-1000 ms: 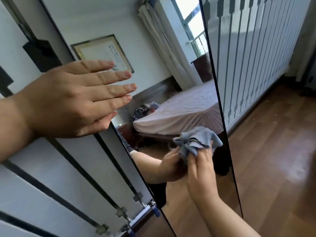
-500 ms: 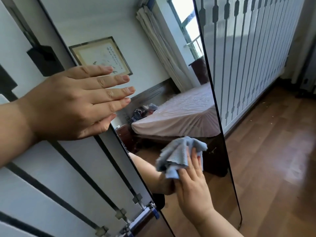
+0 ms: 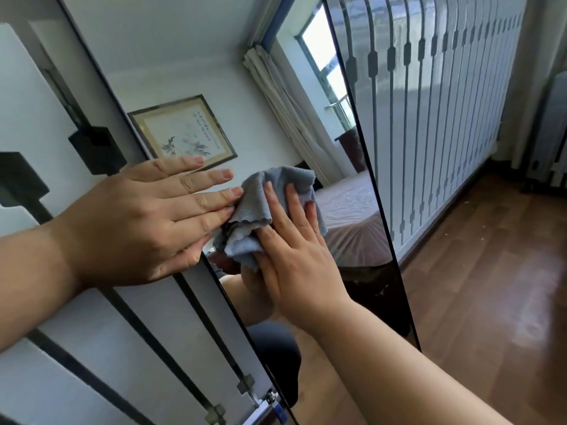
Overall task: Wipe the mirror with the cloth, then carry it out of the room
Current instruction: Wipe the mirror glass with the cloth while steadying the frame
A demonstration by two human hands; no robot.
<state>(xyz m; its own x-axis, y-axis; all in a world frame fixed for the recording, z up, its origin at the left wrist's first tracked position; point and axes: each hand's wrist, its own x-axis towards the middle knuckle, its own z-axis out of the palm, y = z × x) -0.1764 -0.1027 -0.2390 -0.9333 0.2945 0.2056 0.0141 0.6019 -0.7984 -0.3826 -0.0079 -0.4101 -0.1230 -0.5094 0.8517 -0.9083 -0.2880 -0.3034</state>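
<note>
A tall frameless mirror (image 3: 214, 72) leans against a white panelled wall and reflects a bedroom. My right hand (image 3: 291, 256) presses a crumpled blue-grey cloth (image 3: 254, 204) flat against the glass near the mirror's left edge, fingers spread over it. My left hand (image 3: 147, 216) lies flat with fingers together across the mirror's left edge, its fingertips touching the cloth. Part of the cloth is hidden under my right palm.
White wall panels with dark vertical strips (image 3: 429, 133) run along the right of the mirror. A wooden floor (image 3: 491, 286) stretches to the right. A white radiator (image 3: 552, 133) stands in the far right corner. Metal fittings (image 3: 245, 391) sit low on the left panel.
My right hand has slid the cloth up and to the left across the glass until it meets my left fingertips. The view has tilted upward; my left hand stays on the mirror's edge.
</note>
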